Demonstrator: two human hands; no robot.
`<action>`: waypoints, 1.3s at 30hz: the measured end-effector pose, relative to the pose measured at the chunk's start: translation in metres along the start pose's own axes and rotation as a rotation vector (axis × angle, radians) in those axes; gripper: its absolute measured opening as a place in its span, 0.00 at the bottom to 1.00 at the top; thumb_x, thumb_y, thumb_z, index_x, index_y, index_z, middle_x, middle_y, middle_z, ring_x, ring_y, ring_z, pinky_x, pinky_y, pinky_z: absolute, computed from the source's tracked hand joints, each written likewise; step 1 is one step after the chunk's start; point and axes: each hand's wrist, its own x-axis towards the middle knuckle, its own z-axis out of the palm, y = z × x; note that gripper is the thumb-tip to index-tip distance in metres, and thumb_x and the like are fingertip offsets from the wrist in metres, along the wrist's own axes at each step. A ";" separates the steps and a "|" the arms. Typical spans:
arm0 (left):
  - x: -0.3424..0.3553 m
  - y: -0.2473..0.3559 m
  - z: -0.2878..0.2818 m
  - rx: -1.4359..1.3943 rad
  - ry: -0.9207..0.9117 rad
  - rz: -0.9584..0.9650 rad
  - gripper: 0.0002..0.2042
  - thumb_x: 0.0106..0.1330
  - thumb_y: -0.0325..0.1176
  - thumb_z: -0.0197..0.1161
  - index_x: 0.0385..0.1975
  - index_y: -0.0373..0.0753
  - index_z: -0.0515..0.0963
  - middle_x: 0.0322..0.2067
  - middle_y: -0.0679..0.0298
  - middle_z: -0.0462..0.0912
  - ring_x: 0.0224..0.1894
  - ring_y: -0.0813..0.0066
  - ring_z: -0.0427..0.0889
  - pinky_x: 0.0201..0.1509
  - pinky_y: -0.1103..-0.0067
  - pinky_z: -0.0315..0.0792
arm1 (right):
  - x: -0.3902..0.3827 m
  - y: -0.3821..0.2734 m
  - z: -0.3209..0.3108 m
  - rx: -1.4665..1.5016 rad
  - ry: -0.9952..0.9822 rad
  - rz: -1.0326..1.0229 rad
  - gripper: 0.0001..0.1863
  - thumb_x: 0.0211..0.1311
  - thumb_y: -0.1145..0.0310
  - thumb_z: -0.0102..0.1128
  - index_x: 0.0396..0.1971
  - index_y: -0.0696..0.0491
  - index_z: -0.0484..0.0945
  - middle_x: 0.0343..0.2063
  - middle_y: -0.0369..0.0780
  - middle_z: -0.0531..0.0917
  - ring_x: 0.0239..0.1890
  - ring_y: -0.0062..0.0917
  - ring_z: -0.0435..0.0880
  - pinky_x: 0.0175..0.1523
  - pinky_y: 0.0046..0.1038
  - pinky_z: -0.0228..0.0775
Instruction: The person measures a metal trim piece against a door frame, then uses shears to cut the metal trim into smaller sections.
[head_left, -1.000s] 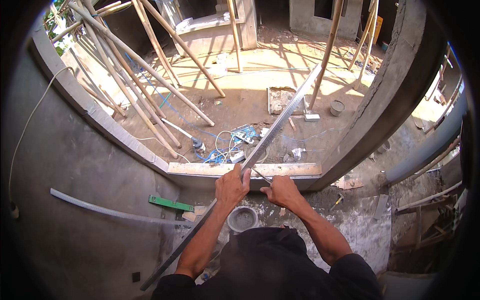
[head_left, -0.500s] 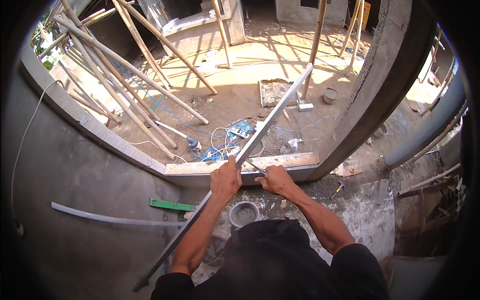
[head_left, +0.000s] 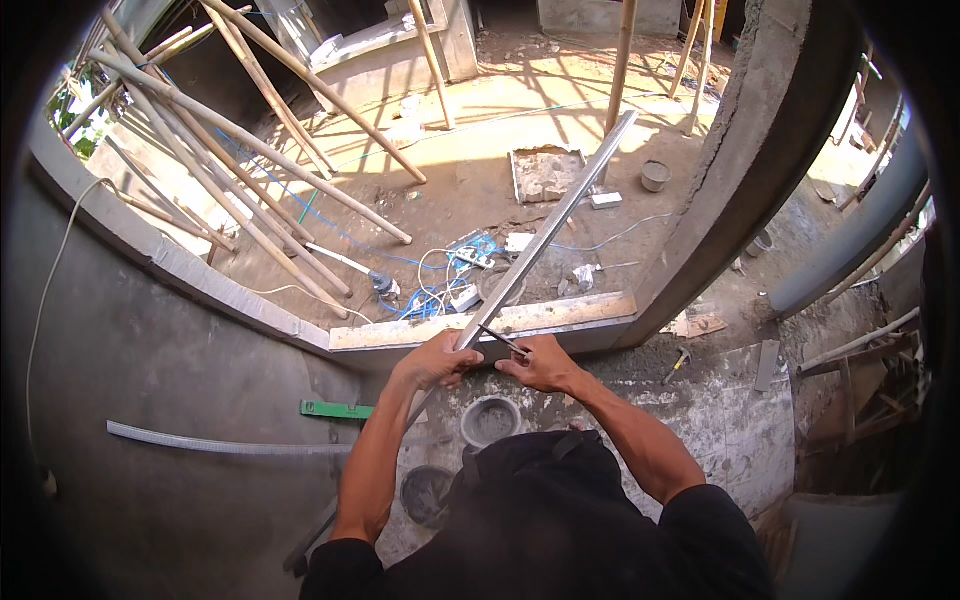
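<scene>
Hiding part of a round dark tub (head_left: 407,490), black clothing (head_left: 590,530) lies nearest; the left forearm (head_left: 367,470) masks part of a long, silvery metal bar (head_left: 545,237) grasped by the left hand (head_left: 440,361). The right hand (head_left: 541,364) clasps a slim dark tool (head_left: 502,338), handle mostly covered, tip overlapping the bar, which slants over a rough, pale ledge (head_left: 575,315).
</scene>
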 end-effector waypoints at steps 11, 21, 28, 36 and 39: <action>0.008 -0.012 0.001 -0.307 -0.311 0.041 0.16 0.66 0.38 0.66 0.26 0.46 0.62 0.12 0.77 0.57 0.07 0.86 0.59 0.10 0.84 0.56 | -0.002 -0.004 0.002 0.053 0.073 -0.037 0.21 0.56 0.54 0.72 0.21 0.58 0.79 0.18 0.49 0.81 0.22 0.43 0.80 0.33 0.38 0.73; 0.012 -0.015 0.001 0.109 0.326 0.174 0.13 0.66 0.40 0.62 0.27 0.40 0.70 0.14 0.70 0.68 0.10 0.80 0.67 0.12 0.79 0.62 | -0.014 -0.021 -0.025 -0.221 0.082 0.186 0.22 0.59 0.56 0.68 0.36 0.63 0.79 0.28 0.57 0.84 0.38 0.54 0.85 0.46 0.48 0.77; 0.017 -0.020 0.019 0.484 0.603 0.208 0.15 0.63 0.41 0.63 0.36 0.33 0.79 0.24 0.50 0.83 0.25 0.58 0.84 0.33 0.65 0.76 | -0.007 -0.048 -0.035 -0.313 0.014 0.269 0.24 0.59 0.55 0.67 0.39 0.64 0.79 0.35 0.60 0.84 0.42 0.56 0.85 0.48 0.50 0.78; 0.018 -0.024 0.024 0.550 0.700 0.357 0.14 0.61 0.36 0.63 0.39 0.32 0.79 0.28 0.42 0.83 0.34 0.44 0.85 0.40 0.62 0.76 | -0.010 -0.059 -0.035 -0.305 -0.014 0.317 0.24 0.59 0.55 0.68 0.39 0.65 0.80 0.36 0.61 0.84 0.43 0.56 0.85 0.49 0.49 0.78; 0.017 -0.023 0.027 0.612 0.734 0.422 0.14 0.59 0.33 0.63 0.41 0.32 0.79 0.30 0.41 0.83 0.36 0.41 0.84 0.41 0.60 0.76 | -0.010 -0.059 -0.034 -0.308 0.004 0.315 0.24 0.58 0.55 0.69 0.38 0.65 0.80 0.35 0.60 0.84 0.42 0.56 0.85 0.48 0.49 0.78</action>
